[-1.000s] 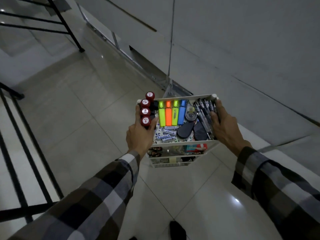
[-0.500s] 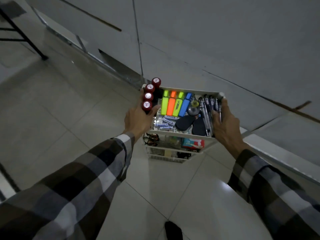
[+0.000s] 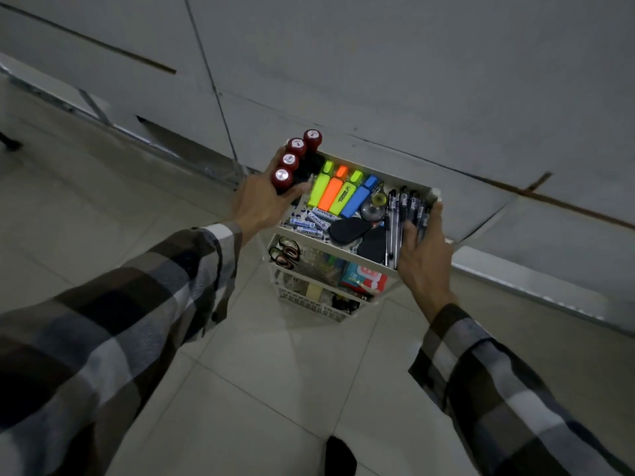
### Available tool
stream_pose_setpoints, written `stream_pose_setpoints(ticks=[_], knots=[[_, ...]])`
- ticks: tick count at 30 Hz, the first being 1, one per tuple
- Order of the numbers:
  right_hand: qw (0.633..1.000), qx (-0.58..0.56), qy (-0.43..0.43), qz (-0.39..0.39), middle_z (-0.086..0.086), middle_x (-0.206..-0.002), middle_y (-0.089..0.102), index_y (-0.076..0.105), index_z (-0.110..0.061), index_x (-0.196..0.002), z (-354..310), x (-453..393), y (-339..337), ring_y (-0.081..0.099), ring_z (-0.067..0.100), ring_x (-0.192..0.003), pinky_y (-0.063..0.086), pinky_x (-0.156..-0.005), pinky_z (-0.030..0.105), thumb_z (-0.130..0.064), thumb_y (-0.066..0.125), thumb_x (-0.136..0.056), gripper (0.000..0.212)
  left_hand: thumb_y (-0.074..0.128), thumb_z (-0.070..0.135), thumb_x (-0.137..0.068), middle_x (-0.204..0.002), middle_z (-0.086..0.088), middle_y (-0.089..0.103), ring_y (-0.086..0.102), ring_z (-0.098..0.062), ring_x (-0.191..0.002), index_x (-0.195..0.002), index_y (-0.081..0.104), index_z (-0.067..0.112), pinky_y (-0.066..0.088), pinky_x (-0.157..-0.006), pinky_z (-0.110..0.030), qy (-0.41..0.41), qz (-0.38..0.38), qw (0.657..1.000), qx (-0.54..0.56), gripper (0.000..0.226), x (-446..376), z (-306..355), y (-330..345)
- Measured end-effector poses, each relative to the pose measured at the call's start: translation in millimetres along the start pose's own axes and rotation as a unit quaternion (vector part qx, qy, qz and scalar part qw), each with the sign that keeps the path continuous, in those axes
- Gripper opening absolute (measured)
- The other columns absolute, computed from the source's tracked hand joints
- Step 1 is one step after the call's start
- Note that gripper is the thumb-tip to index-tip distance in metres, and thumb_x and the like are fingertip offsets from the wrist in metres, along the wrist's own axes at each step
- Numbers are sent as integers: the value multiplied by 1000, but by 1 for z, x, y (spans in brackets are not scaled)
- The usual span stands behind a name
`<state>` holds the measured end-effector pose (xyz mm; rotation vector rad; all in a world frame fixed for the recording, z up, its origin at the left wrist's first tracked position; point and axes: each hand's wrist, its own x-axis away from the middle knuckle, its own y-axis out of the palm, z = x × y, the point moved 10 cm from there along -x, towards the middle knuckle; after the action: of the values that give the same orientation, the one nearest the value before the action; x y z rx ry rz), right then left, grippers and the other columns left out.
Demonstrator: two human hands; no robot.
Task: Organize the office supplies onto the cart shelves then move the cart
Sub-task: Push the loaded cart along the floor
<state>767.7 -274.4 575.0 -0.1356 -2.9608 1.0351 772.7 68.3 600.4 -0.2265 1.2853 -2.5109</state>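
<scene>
Plainly four highlighters (image 3: 343,192) — four red-capped markers (image 3: 296,159).

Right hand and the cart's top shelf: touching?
Touching. The head view shows the right hand gripping the top shelf at its right edge, fingers lying over the pens.
</scene>
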Motion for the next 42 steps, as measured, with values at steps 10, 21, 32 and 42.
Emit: stream_pose_setpoints(ticks=[10, 21, 32, 42], knots=[[996, -42, 59, 52, 13, -66, 61, 2, -36, -165, 10, 9, 12, 57, 29, -52, 59, -53, 50, -35, 45, -109, 70, 40, 101, -72, -90, -11, 76, 73, -29, -74, -158, 31, 41, 65, -79, -48, 38, -45, 997, -43, 105, -37, 5, 7], [994, -45, 72, 76, 4, -62, 56, 4, -33, -165, 4, 2, 6, 56, 24, -51, 59, -50, 48, -31, 46, -109, 71, 54, 97, -72, -103, -8, 77, 73, -25, -90, -122, 63, 15, 54, -68, -32, 2, -42, 998, -38, 96, -61, -4, 9], [981, -25, 179, 72, 4, -73, 61, 59, -9, -95, 6, 8, 26, 59, 22, -61, 58, -57, 43, -67, 30, -100, 66, 73, 83, -71, -67, 2, 72, 68, -16, -64, -78, 71, 17, 44, -56, -26, -67, -71, 992, 82, 67, -60, -39, 7], [877, -242, 415, -23, 17, -107, 56, 55, -25, -96, 7, 29, 55, 58, 40, -102, 54, -92, 67, -73, 48, -94, 49, 78, 86, -60, -95, 1, 74, 71, -23, -93, -100, 72, 26, 62, -75, -42, -159, -207, 951, 165, 73, -58, -57, 30]])
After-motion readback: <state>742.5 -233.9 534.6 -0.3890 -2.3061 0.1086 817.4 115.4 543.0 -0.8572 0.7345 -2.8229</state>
